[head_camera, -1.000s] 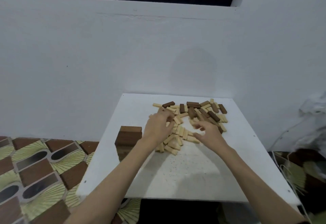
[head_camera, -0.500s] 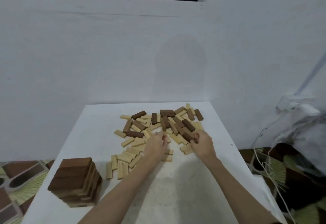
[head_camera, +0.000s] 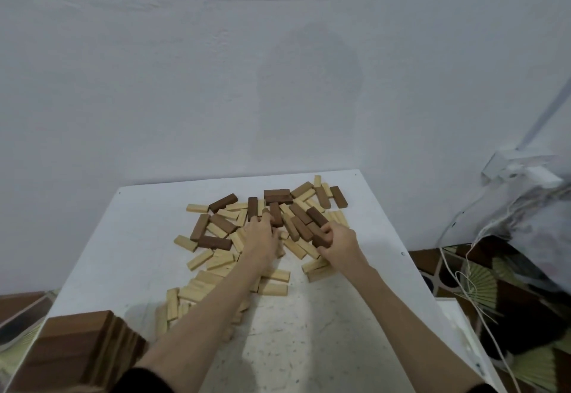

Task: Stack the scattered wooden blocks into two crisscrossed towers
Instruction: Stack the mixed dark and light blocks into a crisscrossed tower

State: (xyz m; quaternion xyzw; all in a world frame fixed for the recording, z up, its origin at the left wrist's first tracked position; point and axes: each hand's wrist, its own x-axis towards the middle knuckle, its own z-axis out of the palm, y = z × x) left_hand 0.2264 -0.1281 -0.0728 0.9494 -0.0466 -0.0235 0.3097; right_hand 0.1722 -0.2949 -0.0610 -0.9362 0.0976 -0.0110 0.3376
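Bare forearms, dark sleeves pushed up near both elbows.

Scattered blocks lie flat in a loose heap across the far half of the table, pale ones and dark brown ones mixed at all angles, some overlapping. Dark ones cluster toward the far side; pale ones trail toward the near left. One dark block is pinched at the heap's right edge. A dark tower stands at the near left corner, several layers, crisscross probably, though blurred.
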